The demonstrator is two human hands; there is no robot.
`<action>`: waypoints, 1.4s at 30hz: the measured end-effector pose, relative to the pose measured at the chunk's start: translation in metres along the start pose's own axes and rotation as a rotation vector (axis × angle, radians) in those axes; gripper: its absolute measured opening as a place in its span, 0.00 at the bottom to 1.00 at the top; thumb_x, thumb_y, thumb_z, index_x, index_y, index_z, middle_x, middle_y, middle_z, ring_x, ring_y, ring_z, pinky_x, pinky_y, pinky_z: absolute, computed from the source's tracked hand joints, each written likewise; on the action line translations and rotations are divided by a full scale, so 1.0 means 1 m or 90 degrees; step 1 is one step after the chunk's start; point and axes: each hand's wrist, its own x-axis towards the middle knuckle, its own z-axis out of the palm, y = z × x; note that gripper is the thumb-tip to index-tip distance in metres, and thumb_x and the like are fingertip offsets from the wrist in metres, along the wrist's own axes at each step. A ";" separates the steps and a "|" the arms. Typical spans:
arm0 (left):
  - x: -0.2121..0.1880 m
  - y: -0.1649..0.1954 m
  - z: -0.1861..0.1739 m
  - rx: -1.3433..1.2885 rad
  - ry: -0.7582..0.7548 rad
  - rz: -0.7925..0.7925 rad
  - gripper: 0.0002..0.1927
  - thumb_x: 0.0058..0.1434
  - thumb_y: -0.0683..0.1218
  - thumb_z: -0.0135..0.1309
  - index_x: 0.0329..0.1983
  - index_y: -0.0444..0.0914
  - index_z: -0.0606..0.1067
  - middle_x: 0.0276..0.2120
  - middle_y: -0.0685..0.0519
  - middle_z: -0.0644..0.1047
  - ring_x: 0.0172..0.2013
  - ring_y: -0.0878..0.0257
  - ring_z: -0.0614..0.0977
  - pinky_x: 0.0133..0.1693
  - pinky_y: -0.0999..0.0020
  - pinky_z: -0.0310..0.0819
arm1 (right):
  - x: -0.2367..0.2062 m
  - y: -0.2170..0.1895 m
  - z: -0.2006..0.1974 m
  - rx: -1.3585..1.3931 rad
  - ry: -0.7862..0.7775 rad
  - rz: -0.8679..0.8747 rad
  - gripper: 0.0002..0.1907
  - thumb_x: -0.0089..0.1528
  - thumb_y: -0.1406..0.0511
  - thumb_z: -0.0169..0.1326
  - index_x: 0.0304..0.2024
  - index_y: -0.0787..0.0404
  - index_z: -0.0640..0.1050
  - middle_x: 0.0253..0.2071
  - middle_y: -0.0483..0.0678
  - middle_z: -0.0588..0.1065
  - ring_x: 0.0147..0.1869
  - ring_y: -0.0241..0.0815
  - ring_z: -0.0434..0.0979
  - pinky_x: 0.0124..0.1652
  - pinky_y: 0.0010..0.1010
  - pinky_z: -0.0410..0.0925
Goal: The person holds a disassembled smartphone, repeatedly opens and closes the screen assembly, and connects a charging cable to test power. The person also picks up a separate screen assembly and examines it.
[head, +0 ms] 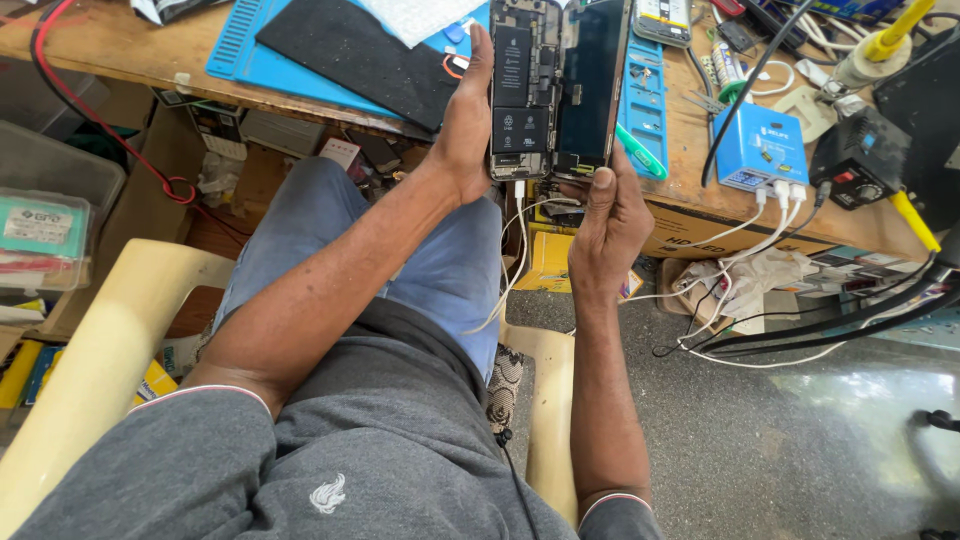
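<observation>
An opened smartphone is held up in front of me. Its body [522, 90], with the black battery and boards exposed, rests in my left hand [462, 125], which grips its left edge. The dark screen panel [592, 85] is swung open to the right like a book. My right hand [612, 225] holds the screen's lower edge from below, thumb on its bottom corner. A white cable [518, 250] hangs from the phone's bottom toward my lap.
A wooden workbench [690, 150] carries a blue repair mat [262, 55], a blue power box [760, 148] with white cables, a green-handled tool [640, 155] and a black soldering station [860, 155]. I sit on a cream plastic chair [100, 350]. Clear boxes [45, 235] stand at left.
</observation>
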 end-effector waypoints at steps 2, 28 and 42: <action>0.000 0.000 -0.002 -0.012 0.003 -0.003 0.35 0.72 0.70 0.36 0.65 0.40 0.71 0.54 0.52 0.79 0.51 0.63 0.83 0.54 0.64 0.81 | -0.001 0.001 0.002 -0.028 -0.008 -0.028 0.23 0.78 0.60 0.45 0.69 0.70 0.70 0.53 0.52 0.79 0.49 0.36 0.82 0.48 0.28 0.80; -0.004 0.000 0.002 0.047 0.040 -0.055 0.34 0.70 0.69 0.37 0.61 0.40 0.73 0.51 0.54 0.80 0.49 0.65 0.83 0.51 0.64 0.83 | -0.001 0.002 0.002 0.012 0.022 0.006 0.24 0.78 0.57 0.43 0.68 0.67 0.70 0.52 0.50 0.79 0.46 0.36 0.83 0.45 0.29 0.80; -0.006 -0.003 0.002 0.077 0.034 -0.057 0.36 0.70 0.71 0.37 0.60 0.40 0.74 0.50 0.53 0.80 0.50 0.64 0.83 0.52 0.63 0.83 | -0.001 0.007 0.000 -0.035 0.016 -0.004 0.22 0.78 0.59 0.44 0.68 0.67 0.71 0.48 0.48 0.79 0.46 0.33 0.81 0.45 0.28 0.80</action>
